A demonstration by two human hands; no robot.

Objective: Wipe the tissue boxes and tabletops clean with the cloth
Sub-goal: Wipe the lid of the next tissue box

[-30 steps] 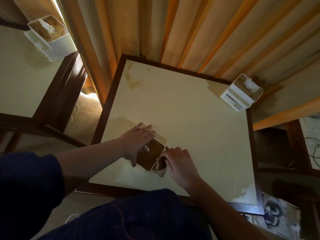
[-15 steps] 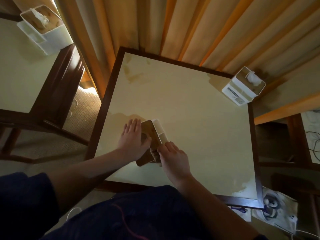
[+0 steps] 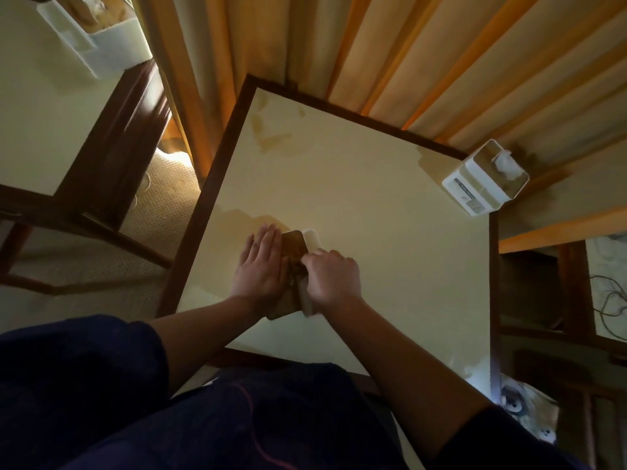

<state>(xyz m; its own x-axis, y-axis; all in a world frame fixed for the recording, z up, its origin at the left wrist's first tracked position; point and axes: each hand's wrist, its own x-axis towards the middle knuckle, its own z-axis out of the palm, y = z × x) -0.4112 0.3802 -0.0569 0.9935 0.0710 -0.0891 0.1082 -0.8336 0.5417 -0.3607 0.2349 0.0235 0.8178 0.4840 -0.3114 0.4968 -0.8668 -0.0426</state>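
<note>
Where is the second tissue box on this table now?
In the head view, the tissue box stands at the table's far right corner, beside the curtain.

Looks like a restaurant or café dining room, not a home. Several matching square tables with cream tops and dark wood frames: the main table (image 3: 390,266) at centre, a second table (image 3: 44,123) at 10 o'clock, part of a third table (image 3: 607,290) at 3 o'clock. Each of the first two carries the same white tissue box: one tissue box (image 3: 485,179) at 2 o'clock, another tissue box (image 3: 101,45) at 11 o'clock. Pleated orange-tan curtains (image 3: 390,52) run along 12 o'clock. Beige woven carpet (image 3: 159,205) shows between the tables at 9 o'clock.
</note>
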